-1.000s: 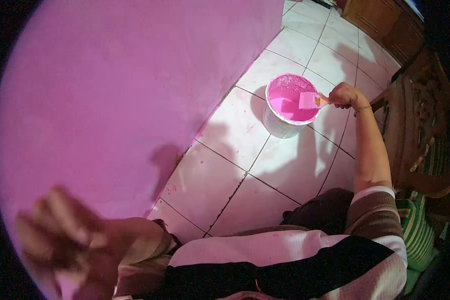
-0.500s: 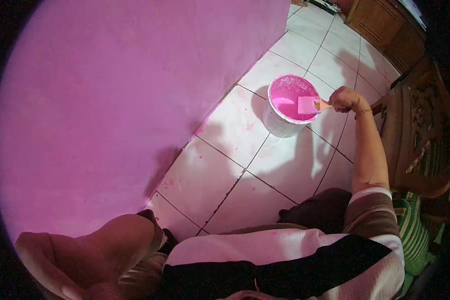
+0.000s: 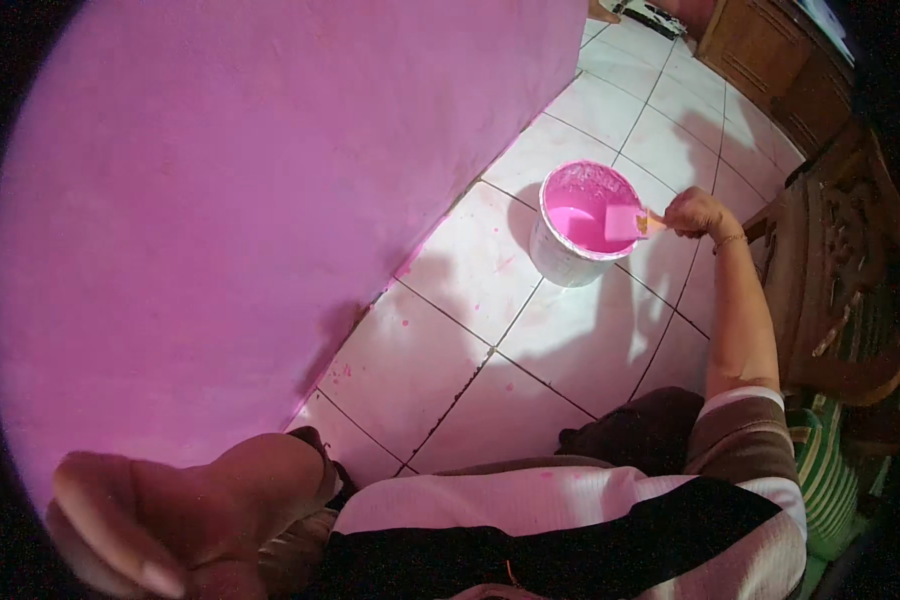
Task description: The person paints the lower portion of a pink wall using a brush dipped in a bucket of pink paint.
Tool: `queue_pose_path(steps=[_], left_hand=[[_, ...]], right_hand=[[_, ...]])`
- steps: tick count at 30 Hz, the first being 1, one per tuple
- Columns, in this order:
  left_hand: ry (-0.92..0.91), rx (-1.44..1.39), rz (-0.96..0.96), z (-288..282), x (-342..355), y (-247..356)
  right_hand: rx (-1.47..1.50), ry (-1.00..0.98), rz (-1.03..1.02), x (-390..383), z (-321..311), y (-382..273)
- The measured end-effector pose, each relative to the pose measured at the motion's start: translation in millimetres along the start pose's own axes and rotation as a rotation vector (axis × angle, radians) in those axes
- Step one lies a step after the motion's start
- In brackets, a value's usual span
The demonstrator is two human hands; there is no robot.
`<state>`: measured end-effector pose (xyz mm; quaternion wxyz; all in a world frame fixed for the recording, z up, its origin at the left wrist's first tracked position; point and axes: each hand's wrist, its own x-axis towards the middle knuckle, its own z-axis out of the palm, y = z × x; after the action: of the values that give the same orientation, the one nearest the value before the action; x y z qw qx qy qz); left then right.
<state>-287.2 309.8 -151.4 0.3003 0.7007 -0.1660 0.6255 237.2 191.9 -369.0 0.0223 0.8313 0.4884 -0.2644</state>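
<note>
My right hand is closed around the short handle of a flat paintbrush. Its wide bristles are coated in pink paint and hang over the right inner side of a white bucket. Pink paint lies in the bottom of that bucket, and its inner wall is smeared with it. At the lower left, close to the camera, is my left hand, its fingers loosely extended and partly out of sight. Nothing shows in it.
A pink wall rises on the left, meeting white floor tiles spotted with pink drips. Carved wooden furniture with a green striped cushion stands at the right. A wooden cabinet is at the far right.
The bucket, wall edge and tiles sit slightly lower in the picture. The brush stays over the bucket in my right hand. My left hand has shifted a little, showing more of its fingers.
</note>
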Motion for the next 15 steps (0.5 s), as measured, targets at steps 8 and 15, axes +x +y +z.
queue_pose_path(steps=[8,15], left_hand=[[-0.314,0.523,-0.761,11,-87,-143],[-1.71,0.648,-1.654,-24,-311,-189]], right_hand=[[0.272,0.202,-0.265,-9,11,20],[0.502,0.014,0.073,0,10,10]])
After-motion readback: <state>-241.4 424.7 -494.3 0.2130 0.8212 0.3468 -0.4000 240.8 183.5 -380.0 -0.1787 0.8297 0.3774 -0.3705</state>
